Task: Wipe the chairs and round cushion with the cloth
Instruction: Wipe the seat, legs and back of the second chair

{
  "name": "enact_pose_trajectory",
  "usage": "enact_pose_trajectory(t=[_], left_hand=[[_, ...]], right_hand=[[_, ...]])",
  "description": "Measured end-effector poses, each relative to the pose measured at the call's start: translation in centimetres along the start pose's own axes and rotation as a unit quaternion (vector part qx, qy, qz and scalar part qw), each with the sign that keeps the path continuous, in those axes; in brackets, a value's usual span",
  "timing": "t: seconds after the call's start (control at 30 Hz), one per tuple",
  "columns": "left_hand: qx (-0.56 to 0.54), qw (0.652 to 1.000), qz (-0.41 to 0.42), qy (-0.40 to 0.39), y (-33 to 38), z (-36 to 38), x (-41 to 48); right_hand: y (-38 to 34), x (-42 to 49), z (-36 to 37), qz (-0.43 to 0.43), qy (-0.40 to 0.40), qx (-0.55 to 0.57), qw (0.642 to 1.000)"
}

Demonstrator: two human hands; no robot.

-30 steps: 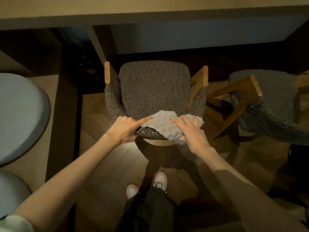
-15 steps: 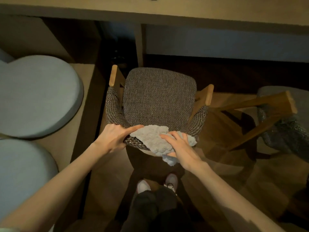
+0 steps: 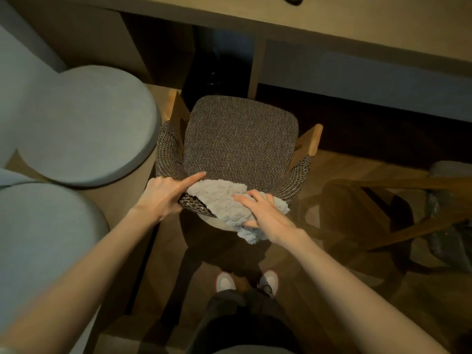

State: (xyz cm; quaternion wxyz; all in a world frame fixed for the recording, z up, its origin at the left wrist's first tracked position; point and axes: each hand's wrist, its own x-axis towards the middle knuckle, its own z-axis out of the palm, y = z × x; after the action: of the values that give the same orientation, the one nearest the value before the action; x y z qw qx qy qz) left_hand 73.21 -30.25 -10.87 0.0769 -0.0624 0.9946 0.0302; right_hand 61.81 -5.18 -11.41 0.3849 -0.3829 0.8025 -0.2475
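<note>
Round cushion (image 3: 84, 123) at your left: smooth, pale grey. Your left hand (image 3: 163, 192) rests on the woven backrest rim of the chair (image 3: 240, 139), one finger straight toward the cloth (image 3: 222, 203); other fingers hidden, grip unclear. The cloth, fluffy and grey, drapes that rim, long axis upper-left to lower-right. Your right hand (image 3: 268, 215) pinches it, fingers on top, thumb beneath.

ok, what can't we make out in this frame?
All head view:
- Second chair: cut off by the right edge, and dark.
- Top rail of the chair: partly covered by the cloth and right hand.
- Left hand: one straight finger shows, the rest lie behind the chair back.
- Black object on the desk: cut off by the top edge.
</note>
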Motion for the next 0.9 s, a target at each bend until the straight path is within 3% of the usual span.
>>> enact_pose_trajectory(t=[0.2,0.3,0.43,0.67,0.9], left_hand=[[-0.180,0.981,-0.073,0.002,2.0,-0.2,-1.2],[-0.255,0.960,-0.111,-0.002,4.6,-0.4,-2.1],[-0.353,0.926,-0.122,0.060,8.1,-1.5,-3.1],[-0.334,0.929,-0.129,0.088,17.2,-1.7,-1.8],[-0.341,0.911,-0.211,0.098,30.2,-1.6,5.0]], right_hand=[[-0.4,0.3,-2.2,-0.008,-0.048,-0.094,0.994],[-0.4,-0.2,-2.8,-0.026,-0.023,-0.132,0.991],[0.1,-1.3,-4.0,-0.040,0.019,-0.139,0.989],[5.2,-4.3,-8.7,-0.054,0.007,-0.111,0.992],[15.2,-8.1,-17.6,-0.057,-0.003,-0.109,0.992]])
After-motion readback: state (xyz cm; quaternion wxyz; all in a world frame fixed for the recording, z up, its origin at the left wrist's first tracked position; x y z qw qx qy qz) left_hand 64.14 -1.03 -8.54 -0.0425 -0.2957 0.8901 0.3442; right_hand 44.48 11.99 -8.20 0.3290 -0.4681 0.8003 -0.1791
